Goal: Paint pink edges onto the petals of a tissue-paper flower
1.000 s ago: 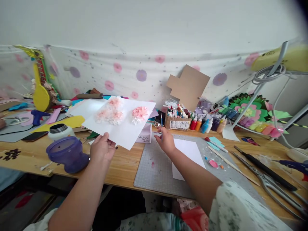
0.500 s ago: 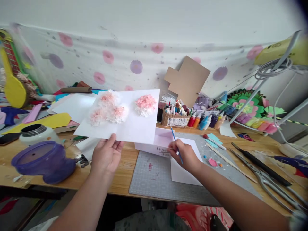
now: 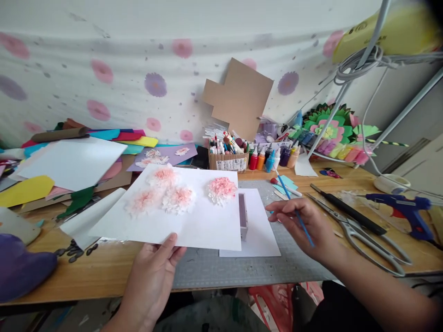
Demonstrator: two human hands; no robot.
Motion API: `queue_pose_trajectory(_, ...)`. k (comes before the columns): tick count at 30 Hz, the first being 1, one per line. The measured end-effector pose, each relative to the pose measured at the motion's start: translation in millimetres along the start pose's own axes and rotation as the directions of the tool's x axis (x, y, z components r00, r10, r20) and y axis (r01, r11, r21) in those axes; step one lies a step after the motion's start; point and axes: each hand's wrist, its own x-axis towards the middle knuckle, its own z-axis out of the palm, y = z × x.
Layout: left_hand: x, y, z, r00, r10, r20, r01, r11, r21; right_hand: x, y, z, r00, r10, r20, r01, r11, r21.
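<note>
My left hand (image 3: 157, 269) pinches the front edge of a white sheet (image 3: 207, 230), thumb on top. Several fluffy pink and white paper flowers stand on that sheet, among them a separate one (image 3: 222, 190) at its right side. My right hand (image 3: 302, 226) holds a thin blue brush (image 3: 294, 207) slantwise between its fingers, off to the right of the sheet. Beneath the held sheet, partly covered by it, a white paper (image 3: 263, 230) with a small grey-purple box shape (image 3: 243, 216) lies on the grey cutting mat (image 3: 214, 272).
Behind are a carton of pens (image 3: 228, 162), paint bottles (image 3: 270, 160) and brown cardboard (image 3: 238, 99). Scissors (image 3: 360, 235) and a blue glue gun (image 3: 401, 210) lie right. Coloured papers (image 3: 76, 159) and a purple container (image 3: 24, 267) are left.
The view has turned to the right. The flowered sheet has come lower, over the mat. My right hand has moved right with the brush, away from the white box it was touching.
</note>
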Motion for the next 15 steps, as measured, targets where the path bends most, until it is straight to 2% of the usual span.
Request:
queue_pose_trajectory(2,-5,-5,-2.4,1.000,-0.017,0.014,0.017,1.000,0.025,1,-2,-13,1.000,0.010,-0.022,-0.009,0.998,0.063)
queue_pose_trajectory(6,-8,-17,-7.0,0.997,-0.068,0.022,0.066,0.994,0.083,-1,1,-34,0.984,0.145,-0.107,-0.135,0.986,0.095)
queue_pose_trajectory(11,-8,-24,-14.1,0.985,-0.171,-0.021,0.172,0.973,0.151,-8,15,-48,0.944,0.263,-0.197,-0.212,0.945,0.249)
queue_pose_trajectory(13,-11,-25,-21.7,0.963,-0.265,0.054,0.247,0.943,0.221,-10,19,-51,0.934,0.293,-0.203,-0.240,0.938,0.250)
queue_pose_trajectory(14,-13,-25,-26.3,0.932,-0.327,0.154,0.274,0.917,0.291,-10,20,-53,0.925,0.310,-0.221,-0.253,0.933,0.255)
queue_pose_trajectory(15,-15,-26,-30.7,0.873,-0.391,0.293,0.267,0.884,0.384,-9,20,-55,0.908,0.338,-0.247,-0.275,0.926,0.258)
